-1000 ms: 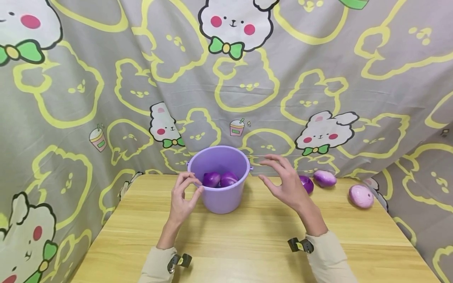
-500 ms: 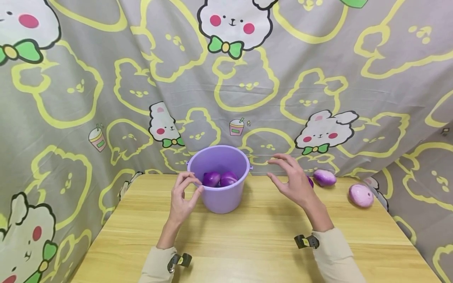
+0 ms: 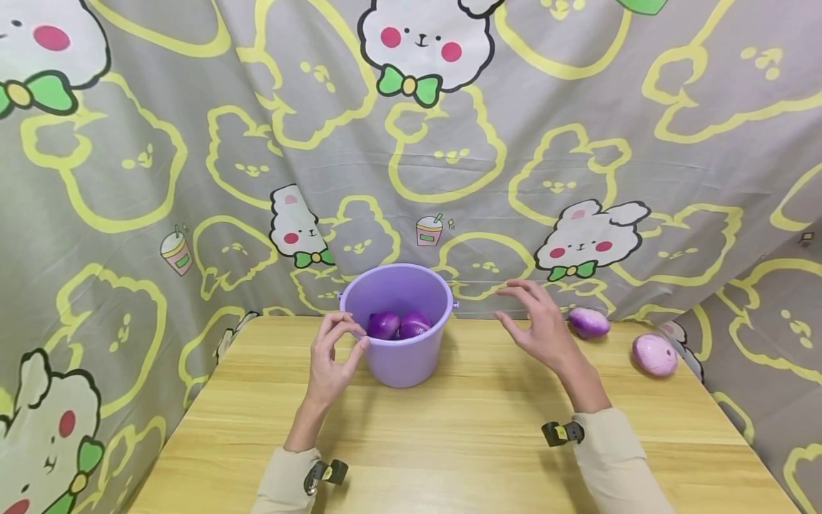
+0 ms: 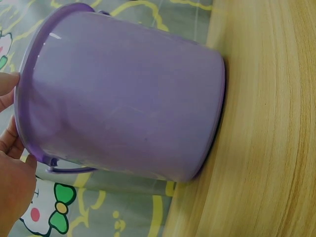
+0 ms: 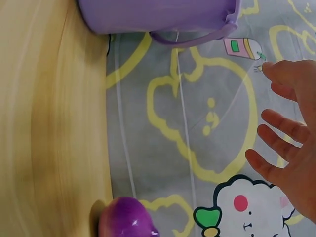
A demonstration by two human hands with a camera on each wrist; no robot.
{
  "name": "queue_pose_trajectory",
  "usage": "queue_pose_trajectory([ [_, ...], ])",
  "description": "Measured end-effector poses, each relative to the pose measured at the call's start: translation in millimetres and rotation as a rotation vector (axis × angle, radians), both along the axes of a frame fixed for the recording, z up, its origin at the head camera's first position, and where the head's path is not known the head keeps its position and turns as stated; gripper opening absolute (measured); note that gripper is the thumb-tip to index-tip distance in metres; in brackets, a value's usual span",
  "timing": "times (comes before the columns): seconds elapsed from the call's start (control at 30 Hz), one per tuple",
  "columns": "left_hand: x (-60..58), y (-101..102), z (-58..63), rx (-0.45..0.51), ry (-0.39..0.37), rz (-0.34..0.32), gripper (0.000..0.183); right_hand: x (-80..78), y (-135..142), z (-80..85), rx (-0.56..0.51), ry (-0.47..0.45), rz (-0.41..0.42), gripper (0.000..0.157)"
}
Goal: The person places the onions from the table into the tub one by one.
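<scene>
A purple bucket (image 3: pixel 403 364) stands upright at the back middle of the table, with two red onions (image 3: pixel 414 325) inside. My left hand (image 3: pixel 330 368) holds its front-left rim between thumb and fingers; the left wrist view shows fingertips on the rim of the bucket (image 4: pixel 128 98). To the right of the bucket hovers my right hand (image 3: pixel 539 332), fingers spread and slightly bent, holding nothing. In the right wrist view a glossy dark purple onion (image 5: pixel 126 219) sits low on the tabletop, apart from the right hand (image 5: pixel 291 143).
A purple-and-white onion (image 3: pixel 589 323) and a paler pink onion (image 3: pixel 655 355) lie at the back right of the wooden table (image 3: pixel 411 450). A patterned grey curtain (image 3: pixel 359 164) hangs close behind the table and at both sides. The bucket's handle (image 5: pixel 197 39) hangs behind it.
My right hand has moved rightward, away from the bucket, and now covers the dark onion that showed behind it earlier. The left hand and the bucket have stayed put.
</scene>
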State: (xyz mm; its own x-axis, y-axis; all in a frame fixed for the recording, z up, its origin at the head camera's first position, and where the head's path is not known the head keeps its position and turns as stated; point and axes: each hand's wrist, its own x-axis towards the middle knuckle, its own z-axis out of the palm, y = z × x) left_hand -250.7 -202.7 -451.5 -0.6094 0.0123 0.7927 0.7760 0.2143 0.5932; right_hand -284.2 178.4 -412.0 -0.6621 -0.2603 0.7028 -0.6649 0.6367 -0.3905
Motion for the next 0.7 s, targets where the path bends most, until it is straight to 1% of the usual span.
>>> queue_pose_trajectory([
  [0.17,-0.7,-0.8,-1.1,0.000,0.001,0.001,0.020,-4.1,5.9,-4.2,0.008,-0.017,-0.011,0.040],
  [0.37,-1.4,-0.7,-0.7,-0.003,0.000,0.000,0.020,-9.2,14.8,-10.8,0.034,-0.050,-0.053,0.038],
  [0.7,-1.5,-0.2,-1.0,-0.001,0.003,0.005,0.020,-15.4,24.4,-14.3,0.049,-0.080,-0.071,0.036],
])
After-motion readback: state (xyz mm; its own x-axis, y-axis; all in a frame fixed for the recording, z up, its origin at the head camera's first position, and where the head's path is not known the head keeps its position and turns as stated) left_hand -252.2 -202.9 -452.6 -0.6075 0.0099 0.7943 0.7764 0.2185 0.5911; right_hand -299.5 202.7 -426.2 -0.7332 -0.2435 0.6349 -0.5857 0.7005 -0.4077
